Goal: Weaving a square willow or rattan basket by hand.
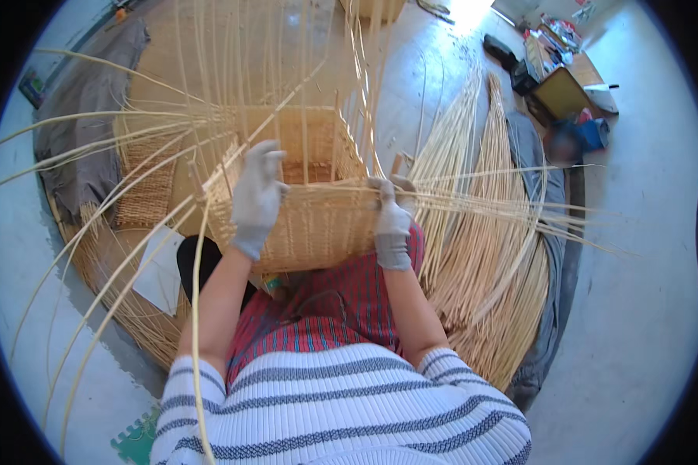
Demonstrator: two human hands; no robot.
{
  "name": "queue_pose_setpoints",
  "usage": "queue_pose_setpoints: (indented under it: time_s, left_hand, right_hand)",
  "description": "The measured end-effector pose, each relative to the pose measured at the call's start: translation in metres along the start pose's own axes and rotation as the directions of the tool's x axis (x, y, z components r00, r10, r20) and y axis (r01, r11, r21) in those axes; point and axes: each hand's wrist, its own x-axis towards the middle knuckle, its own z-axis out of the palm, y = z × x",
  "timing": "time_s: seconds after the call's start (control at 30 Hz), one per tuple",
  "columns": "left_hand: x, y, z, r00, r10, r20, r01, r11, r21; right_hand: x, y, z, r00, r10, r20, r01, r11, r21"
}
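A rectangular basket (310,232) woven from pale wicker sits on my lap, with upright stakes rising from its rim. Both my hands wear light grey knitted gloves. My left hand (257,198) is at the near left part of the rim, fingers bent and thumb apart from them; a long diagonal wicker strand (291,99) passes beside its fingertips. At the near right corner my right hand (392,217) is closed on the rim, where a bundle of wicker strands (473,203) runs out to the right. Its fingertips are partly hidden.
Long strands (93,116) fan out to the left. Loose wicker bundles (488,263) lie to the right on grey cloth (531,147). A woven panel (146,182) and a white sheet (159,271) lie left. A cluttered table (582,70) stands far right.
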Motion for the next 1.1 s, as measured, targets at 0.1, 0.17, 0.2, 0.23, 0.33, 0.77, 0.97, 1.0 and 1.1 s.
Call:
queue_pose_setpoints:
  time_s: [0.1, 0.17, 0.2, 0.23, 0.33, 0.77, 0.97, 1.0, 1.1]
  left_hand:
    - [0.014, 0.003, 0.027, 0.716, -0.521, 0.464, 0.422, 0.853, 0.306]
    - [0.016, 0.002, 0.04, 0.662, -0.587, 0.466, 0.441, 0.808, 0.392]
    - [0.015, 0.001, 0.044, 0.718, -0.566, 0.405, 0.4, 0.811, 0.426]
    - [0.014, -0.001, 0.047, 0.722, -0.602, 0.341, 0.408, 0.769, 0.492]
    - [0.013, -0.004, 0.048, 0.694, -0.653, 0.304, 0.513, 0.745, 0.426]
    - [-0.027, 0.035, 0.1, 0.872, -0.012, 0.49, -0.283, 0.804, 0.523]
    - [-0.025, 0.034, 0.127, 0.753, -0.267, 0.602, -0.334, 0.634, 0.698]
    - [-0.026, 0.031, 0.121, 0.739, -0.266, 0.619, -0.332, 0.656, 0.678]
    - [-0.054, 0.011, 0.086, 0.808, -0.008, 0.589, -0.312, 0.842, 0.44]
  right_hand:
    - [0.015, 0.003, 0.018, 0.979, -0.171, 0.107, 0.181, 0.979, -0.092]
    - [0.037, -0.01, 0.06, 0.9, -0.338, 0.275, 0.4, 0.891, -0.215]
    - [0.051, -0.017, 0.085, 0.831, -0.443, 0.337, 0.545, 0.772, -0.328]
    - [0.068, -0.025, 0.11, 0.713, -0.531, 0.458, 0.7, 0.495, -0.515]
    - [0.091, -0.04, 0.111, 0.652, -0.452, 0.608, 0.757, 0.363, -0.543]
    - [0.08, -0.101, 0.022, 0.732, -0.369, 0.573, 0.631, 0.048, -0.775]
    - [0.072, -0.063, -0.006, 0.948, -0.166, 0.27, 0.19, -0.382, -0.904]
    - [0.066, -0.057, -0.013, 0.915, -0.241, 0.323, 0.203, -0.418, -0.886]
    - [0.036, -0.052, -0.003, 0.904, -0.357, 0.237, 0.183, -0.178, -0.967]
